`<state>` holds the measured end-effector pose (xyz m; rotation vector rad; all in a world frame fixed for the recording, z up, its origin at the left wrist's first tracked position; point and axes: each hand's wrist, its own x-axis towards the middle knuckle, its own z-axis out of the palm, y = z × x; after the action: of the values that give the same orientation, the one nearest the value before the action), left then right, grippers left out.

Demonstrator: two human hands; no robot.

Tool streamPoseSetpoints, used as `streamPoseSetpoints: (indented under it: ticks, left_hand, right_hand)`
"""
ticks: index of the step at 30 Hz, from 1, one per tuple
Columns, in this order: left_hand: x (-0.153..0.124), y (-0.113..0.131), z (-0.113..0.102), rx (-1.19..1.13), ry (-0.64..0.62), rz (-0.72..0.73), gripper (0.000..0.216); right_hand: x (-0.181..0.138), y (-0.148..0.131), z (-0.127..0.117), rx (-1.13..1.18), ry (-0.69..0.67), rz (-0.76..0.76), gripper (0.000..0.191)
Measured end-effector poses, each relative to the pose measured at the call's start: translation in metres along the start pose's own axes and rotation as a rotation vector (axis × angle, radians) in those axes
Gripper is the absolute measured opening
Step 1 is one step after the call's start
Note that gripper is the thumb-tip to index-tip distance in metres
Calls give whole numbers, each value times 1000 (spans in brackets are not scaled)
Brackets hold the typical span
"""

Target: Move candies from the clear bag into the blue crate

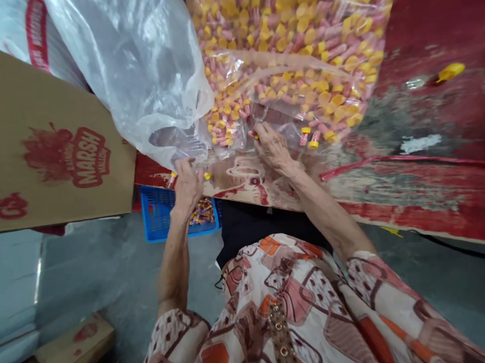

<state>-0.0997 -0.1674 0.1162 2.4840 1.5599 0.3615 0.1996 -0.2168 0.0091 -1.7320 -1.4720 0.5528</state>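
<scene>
Candies (288, 54) in pink and yellow fill the clear bag (331, 14) at upper centre on our red desk (429, 182), where our right hand (274, 147) pinches one piece in its grip and our left hand (187, 184) grasps the empty plastic bag (138, 62) beside it.

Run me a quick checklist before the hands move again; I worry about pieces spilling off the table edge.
1. Left hand gripping clear bag: ok.
2. Right hand on the piece pile: ok.
3. Loose pieces near the table edge: not ok, some sit by the left hand.
4. Blue basket below the edge: ok.
5. Bag mouth open: cannot tell.
</scene>
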Motion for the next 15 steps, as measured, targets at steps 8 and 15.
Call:
streamPoseSetpoints:
  ticks: [8,15]
  left_hand:
    - [33,48,70,-345,-220,98,35]
    - [32,45,47,-448,-339,166,20]
  right_hand:
    - [-4,-9,-5,140,-12,-58,19]
    - [-7,-16,-21,550,-310,-17,39]
